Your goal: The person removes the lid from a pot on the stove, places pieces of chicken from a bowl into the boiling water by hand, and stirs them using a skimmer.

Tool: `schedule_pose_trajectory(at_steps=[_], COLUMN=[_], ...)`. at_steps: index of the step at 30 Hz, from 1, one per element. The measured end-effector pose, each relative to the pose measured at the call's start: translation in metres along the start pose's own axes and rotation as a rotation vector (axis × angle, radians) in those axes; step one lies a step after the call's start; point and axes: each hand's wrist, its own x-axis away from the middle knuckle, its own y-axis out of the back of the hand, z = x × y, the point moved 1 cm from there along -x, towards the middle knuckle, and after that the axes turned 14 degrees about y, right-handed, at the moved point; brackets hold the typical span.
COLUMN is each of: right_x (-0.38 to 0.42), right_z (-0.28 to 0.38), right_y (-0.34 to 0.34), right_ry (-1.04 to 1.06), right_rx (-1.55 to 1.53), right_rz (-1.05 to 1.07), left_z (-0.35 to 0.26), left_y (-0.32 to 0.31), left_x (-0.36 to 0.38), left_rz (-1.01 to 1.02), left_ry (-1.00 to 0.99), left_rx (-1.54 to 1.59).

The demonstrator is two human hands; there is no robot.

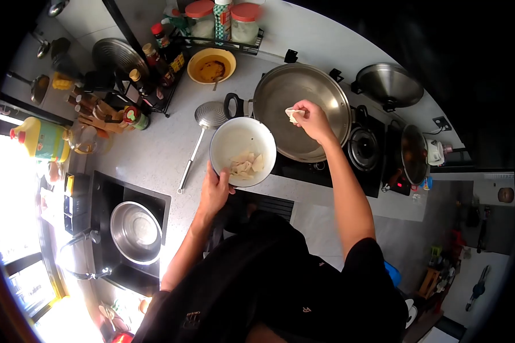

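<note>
My left hand (216, 188) grips the rim of a white bowl (223, 140), which is tilted and holds several pale, thin slices (245, 165). Over the wide steel pan (280, 86), my right hand (310, 118) pinches one pale slice (293, 115) between its fingertips. The pan rests on the black stove (369, 168), and its bottom shows bare metal. Just left of the pan's dark handle, a slotted steel skimmer (210, 115) lies on the counter.
A yellow bowl (230, 59) with orange-brown liquid and a spoon stands behind the skimmer. Bottles and red-lidded jars (245, 28) line the back rack. A steel basin (135, 232) sits in the black sink (100, 188). Further right is a lidded pan (414, 153).
</note>
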Motion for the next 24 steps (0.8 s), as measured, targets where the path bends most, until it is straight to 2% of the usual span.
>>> schedule_pose_trajectory(at_steps=[1, 4, 7, 10, 11, 12, 17, 18, 20, 22, 24], right_x=[-0.006, -0.018, -0.028, -0.038, -0.040, -0.042, -0.052, -0.050, -0.043, -0.022, 0.013], right_z=[-0.009, -0.029, -0.029, -0.020, -0.020, -0.022, -0.067, -0.050, -0.008, 0.086, 0.133], right_y=[0.005, 0.005, 0.017, 0.031, 0.030, 0.031, 0.027, 0.029, 0.027, 0.012, -0.023], right_ry=[0.022, 0.094, 0.040, 0.147, 0.027, 0.033, 0.015, 0.022, 0.292, 0.294, 0.287], right_rx=[0.251, 0.509, 0.509, 0.589, 0.561, 0.617, 0.806, 0.895, 0.810, 0.556, 0.228], right_rz=[0.039, 0.168, 0.106, 0.139, 0.163, 0.138, 0.060, 0.056, -0.193, -0.126, 0.034], left_z=[-0.001, -0.002, -0.007, -0.008, -0.009, -0.009, -0.011, -0.014, -0.020, -0.016, -0.017], left_y=[-0.001, -0.001, -0.001, 0.002, 0.003, 0.002, 0.002, 0.002, 0.003, 0.004, 0.004], left_x=[0.000, -0.004, -0.002, -0.002, -0.004, -0.006, -0.002, 0.001, 0.006, 0.006, 0.008], left_rz=[0.000, -0.006, -0.022, -0.017, -0.009, -0.009, -0.035, -0.039, -0.045, -0.041, -0.030], left_ry=[-0.006, -0.013, -0.024, -0.024, -0.023, -0.024, -0.047, -0.034, -0.017, -0.006, -0.019], left_rx=[0.008, 0.012, 0.016, 0.003, -0.007, 0.003, 0.039, 0.035, 0.034, 0.024, 0.016])
